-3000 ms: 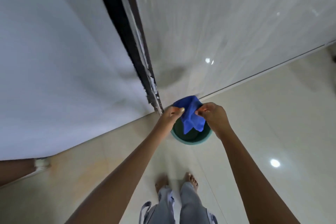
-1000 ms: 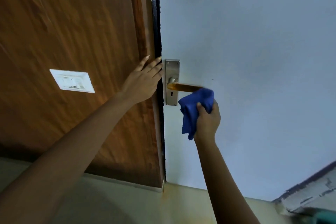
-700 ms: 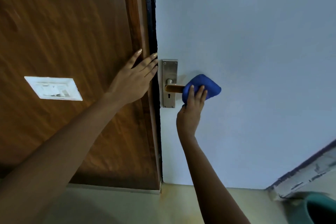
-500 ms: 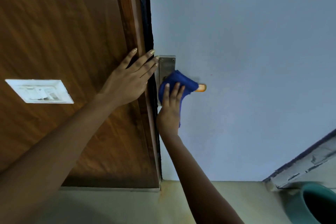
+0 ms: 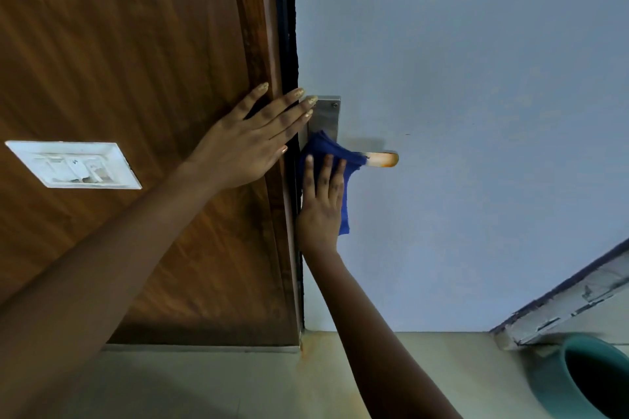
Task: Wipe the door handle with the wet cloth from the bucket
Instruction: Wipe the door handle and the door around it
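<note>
A brass lever door handle [image 5: 383, 159] sticks out to the right from a steel backplate [image 5: 325, 116] on the pale blue door [image 5: 476, 112]. My right hand [image 5: 321, 204] presses a blue cloth [image 5: 326, 150] flat over the inner end of the lever and the lower backplate, fingers pointing up. Only the lever's tip shows. My left hand [image 5: 248, 143] lies flat with spread fingers on the brown wooden panel [image 5: 119, 61] beside the door edge, its fingertips reaching the backplate. The green bucket [image 5: 585, 381] stands on the floor at the lower right.
A white switch plate [image 5: 73, 163] is set in the wooden panel at the left. A dark gap [image 5: 286, 27] runs between panel and door. Beige floor tiles [image 5: 238, 384] lie below. A chipped wall base [image 5: 561, 303] runs at the right above the bucket.
Since three seconds ago the cloth left the bucket and went up to the handle. In the last second my right hand slid the cloth leftward from the lever's tip to the backplate.
</note>
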